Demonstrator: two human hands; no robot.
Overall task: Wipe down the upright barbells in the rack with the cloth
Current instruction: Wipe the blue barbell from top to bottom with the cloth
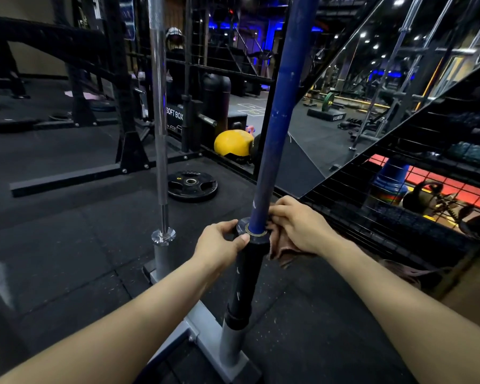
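**Barbells upright in the rack, cloth working at the blue bar's collar**

Barbells stand on end in a grey floor rack (203,332), and the blue barbell (281,112) is the landmark. To its left a chrome barbell (158,106) rises from its own socket, untouched. Nearer, the left hand (219,246) curls its fingers and thumb round the black collar (243,227) where the blue shaft meets the dark sleeve, apparently steadying it. Just right of the shaft, the right hand (297,224) holds a brownish cloth (280,246) bunched against the bar at collar height, fingers closed over it, a fold hanging below. Beyond the blue bar lie a black weight plate (192,185) and a yellow ball (233,142).

I judge the wiping is at the lowest part of the blue shaft. Next, the cloth probably needs to wrap the bar and slide along it, then cross left to the chrome bar.
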